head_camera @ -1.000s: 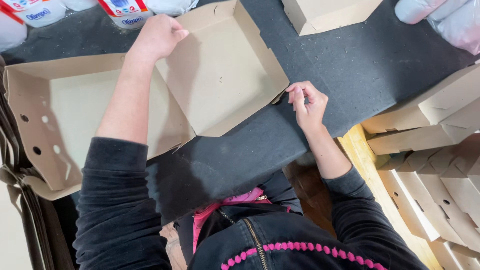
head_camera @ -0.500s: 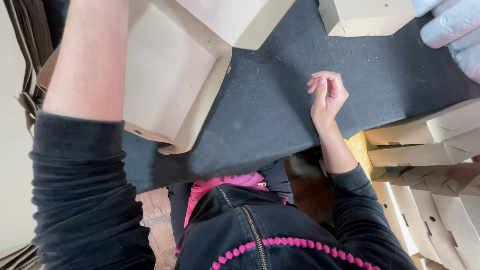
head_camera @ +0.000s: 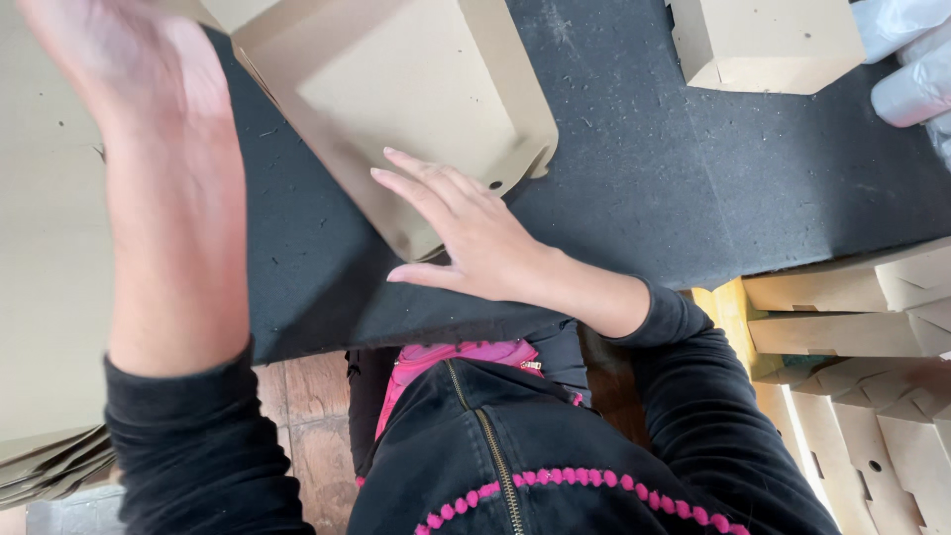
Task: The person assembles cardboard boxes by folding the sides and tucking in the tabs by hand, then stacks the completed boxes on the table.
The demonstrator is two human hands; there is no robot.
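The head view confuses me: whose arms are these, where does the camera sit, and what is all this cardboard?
There is no machine here. A person wears one camera on the head, and it looks straight down, so you see their own black jacket with pink trim at the bottom and both arms reaching up the picture.

The right hand lies flat, fingers spread, on the near edge of an open brown cardboard box that rests on a dark work surface. The left hand is raised close to the lens and blurred; I cannot tell whether it grips anything.

At the top sits another cardboard box. Stacks of flat unfolded boxes lie on the right. The pale gloved hand in the top right corner is somebody else's.
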